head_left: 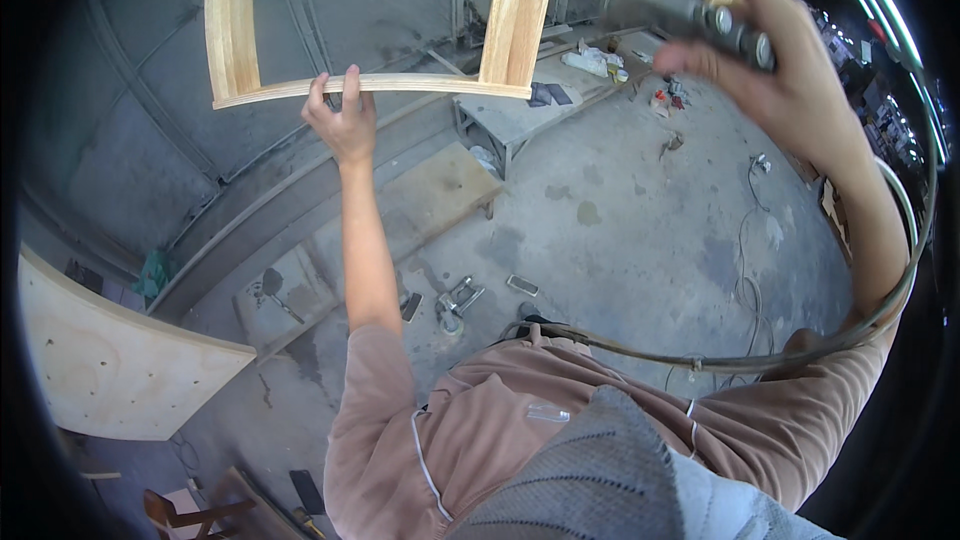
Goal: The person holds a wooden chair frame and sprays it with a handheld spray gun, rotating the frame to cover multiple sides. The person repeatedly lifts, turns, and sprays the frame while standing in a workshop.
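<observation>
Gripping the wooden frame [519, 25] at upper left with your left hand [343, 125], you grasp a blurred metal tool [680, 16] in your right hand [800, 80]; the frame looks assembled; what's left, I can't tell.

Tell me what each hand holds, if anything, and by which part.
The left hand grips the wooden frame by its lower rail. The right hand holds a grey metal tool; blur hides exactly which part it grips.
</observation>
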